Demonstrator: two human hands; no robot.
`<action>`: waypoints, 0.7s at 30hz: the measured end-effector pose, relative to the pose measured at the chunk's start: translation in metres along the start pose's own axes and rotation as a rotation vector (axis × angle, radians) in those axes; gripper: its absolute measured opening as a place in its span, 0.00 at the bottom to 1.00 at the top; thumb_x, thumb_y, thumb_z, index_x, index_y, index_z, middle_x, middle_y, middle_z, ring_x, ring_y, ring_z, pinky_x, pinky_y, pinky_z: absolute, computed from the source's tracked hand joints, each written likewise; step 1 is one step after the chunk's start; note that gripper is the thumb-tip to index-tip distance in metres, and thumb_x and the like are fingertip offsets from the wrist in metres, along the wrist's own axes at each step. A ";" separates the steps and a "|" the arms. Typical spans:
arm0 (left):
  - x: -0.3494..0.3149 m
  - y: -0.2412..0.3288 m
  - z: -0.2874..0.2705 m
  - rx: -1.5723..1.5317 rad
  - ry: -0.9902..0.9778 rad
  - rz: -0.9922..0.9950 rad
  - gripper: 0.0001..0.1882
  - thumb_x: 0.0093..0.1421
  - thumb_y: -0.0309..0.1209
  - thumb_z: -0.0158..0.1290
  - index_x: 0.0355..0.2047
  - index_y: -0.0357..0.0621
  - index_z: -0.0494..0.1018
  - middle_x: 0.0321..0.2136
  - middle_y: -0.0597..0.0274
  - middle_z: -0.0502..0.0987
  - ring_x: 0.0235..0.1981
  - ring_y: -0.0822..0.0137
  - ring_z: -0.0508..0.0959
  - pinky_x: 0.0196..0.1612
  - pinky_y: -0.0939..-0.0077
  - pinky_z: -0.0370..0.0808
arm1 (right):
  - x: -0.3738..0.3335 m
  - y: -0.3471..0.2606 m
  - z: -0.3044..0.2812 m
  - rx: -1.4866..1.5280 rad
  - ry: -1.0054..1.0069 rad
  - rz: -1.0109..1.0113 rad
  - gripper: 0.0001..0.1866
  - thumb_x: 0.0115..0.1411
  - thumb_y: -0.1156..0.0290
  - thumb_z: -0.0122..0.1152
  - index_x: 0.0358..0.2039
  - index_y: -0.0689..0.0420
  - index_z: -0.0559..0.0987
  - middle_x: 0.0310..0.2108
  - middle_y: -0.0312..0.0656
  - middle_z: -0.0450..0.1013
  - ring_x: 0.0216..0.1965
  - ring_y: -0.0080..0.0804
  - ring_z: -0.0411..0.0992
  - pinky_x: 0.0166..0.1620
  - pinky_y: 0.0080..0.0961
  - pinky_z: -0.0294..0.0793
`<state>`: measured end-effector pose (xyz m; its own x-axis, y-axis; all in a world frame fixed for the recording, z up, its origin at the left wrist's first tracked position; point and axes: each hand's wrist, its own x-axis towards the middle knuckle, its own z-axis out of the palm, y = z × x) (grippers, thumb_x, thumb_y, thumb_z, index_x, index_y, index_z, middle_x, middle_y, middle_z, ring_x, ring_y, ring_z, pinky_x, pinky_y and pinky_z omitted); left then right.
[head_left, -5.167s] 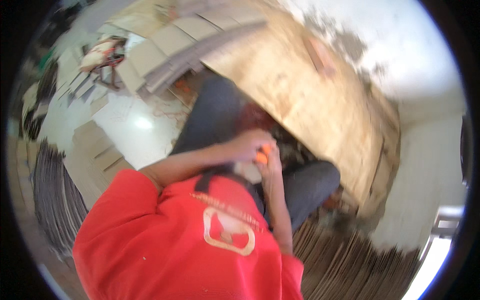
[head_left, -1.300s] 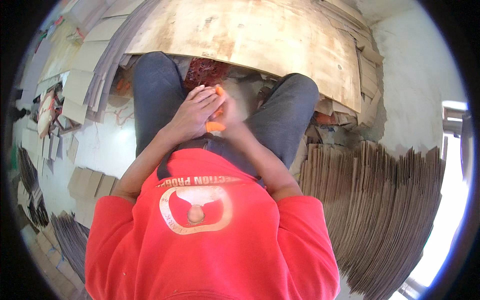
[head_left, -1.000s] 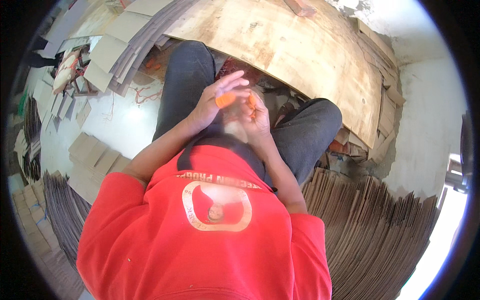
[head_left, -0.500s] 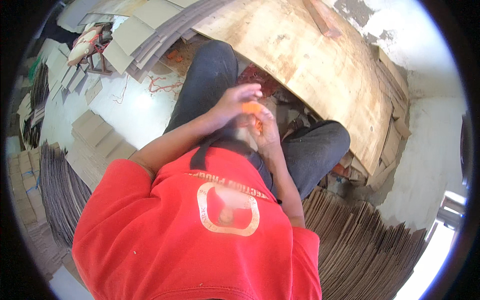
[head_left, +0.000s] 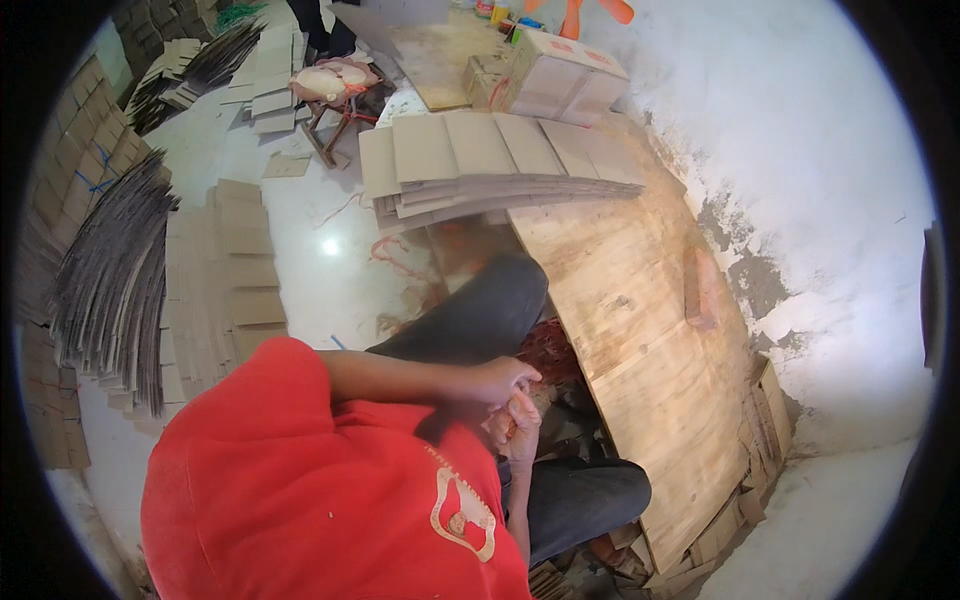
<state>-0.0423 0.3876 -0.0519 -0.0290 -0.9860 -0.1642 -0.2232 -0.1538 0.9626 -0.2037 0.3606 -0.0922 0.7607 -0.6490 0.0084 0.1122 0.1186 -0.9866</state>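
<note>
Above my lap, my left hand and my right hand are pressed together with fingers curled. The left hand lies over the top of the right one. Whatever they hold, if anything, is hidden inside the fingers; no orange shows between them now. Just beyond my hands stands a wooden board like a low tabletop, its near edge close to my knees. Something dark red lies in the shadow under that edge.
A fanned stack of cardboard sheets rests on the board's far end, with a cardboard box behind it. A brick-like block lies by the wall. More cardboard stacks and a cushioned stool stand at the left.
The view has swung up and shows more of the room's far side. My hands, apart around something orange before, are now closed together, and the orange thing is out of sight.
</note>
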 end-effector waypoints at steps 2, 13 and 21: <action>-0.002 -0.006 -0.001 0.017 0.021 0.124 0.29 0.51 0.26 0.60 0.55 0.35 0.67 0.39 0.54 0.79 0.30 0.71 0.78 0.28 0.77 0.77 | -0.004 -0.001 -0.002 -0.097 0.033 -0.022 0.14 0.58 0.71 0.53 0.43 0.63 0.73 0.27 0.49 0.73 0.16 0.30 0.64 0.19 0.22 0.62; -0.003 -0.002 0.001 0.129 0.070 0.164 0.31 0.45 0.17 0.56 0.53 0.34 0.68 0.37 0.47 0.80 0.26 0.69 0.79 0.24 0.75 0.77 | -0.003 -0.021 0.008 0.025 0.131 0.194 0.09 0.59 0.70 0.49 0.32 0.63 0.74 0.26 0.40 0.70 0.25 0.31 0.69 0.32 0.28 0.71; -0.008 0.007 -0.010 -0.181 -0.021 0.018 0.32 0.43 0.14 0.54 0.53 0.25 0.65 0.43 0.46 0.77 0.44 0.65 0.78 0.45 0.73 0.75 | -0.003 -0.054 0.027 0.652 0.164 0.273 0.08 0.57 0.79 0.49 0.37 0.64 0.73 0.28 0.38 0.67 0.24 0.21 0.65 0.24 0.12 0.60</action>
<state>-0.0335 0.3939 -0.0420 -0.0519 -0.9875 -0.1489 -0.0439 -0.1467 0.9882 -0.1945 0.3767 -0.0349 0.7160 -0.6304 -0.2998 0.3293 0.6837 -0.6513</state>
